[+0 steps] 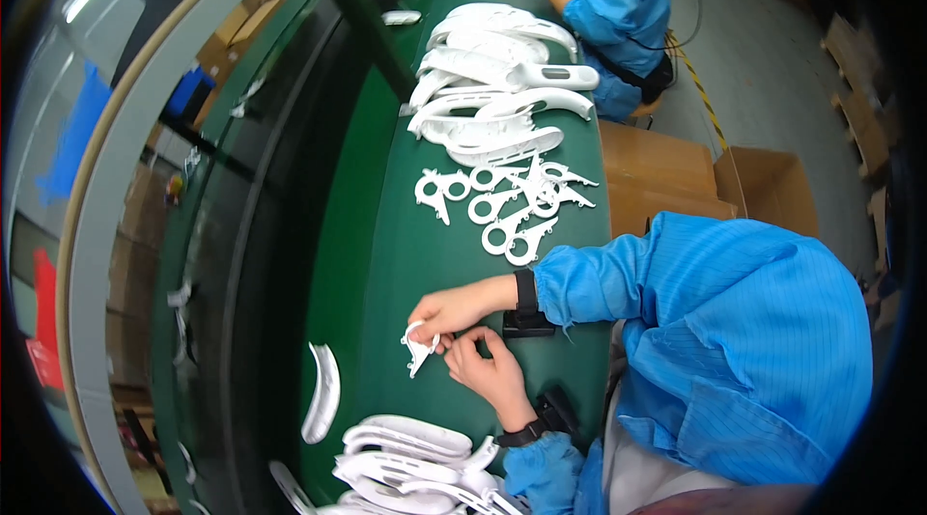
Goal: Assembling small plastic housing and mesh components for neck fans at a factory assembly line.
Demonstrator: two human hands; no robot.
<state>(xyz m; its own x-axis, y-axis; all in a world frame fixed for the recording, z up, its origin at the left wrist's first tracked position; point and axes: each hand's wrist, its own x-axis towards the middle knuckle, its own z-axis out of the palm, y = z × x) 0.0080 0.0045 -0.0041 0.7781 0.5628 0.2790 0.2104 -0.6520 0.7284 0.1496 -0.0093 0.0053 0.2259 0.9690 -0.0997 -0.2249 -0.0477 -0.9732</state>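
Over the green work surface, my right hand pinches a small white plastic part, which juts below its fingers. My left hand is just beside it with curled fingers close to the part; whatever its fingertips hold is too small to make out. Each wrist has a black band with a dark box. Farther along the surface lies a loose heap of white ring-shaped plastic parts. Nearer me, long curved white plastic covers are stacked, and a single curved white piece rests to their left.
Beyond the ring-shaped parts rises a big pile of white shells. A co-worker in blue handles parts at the far end. Cardboard boxes stand at the right edge. A dark conveyor and a green post are on the left.
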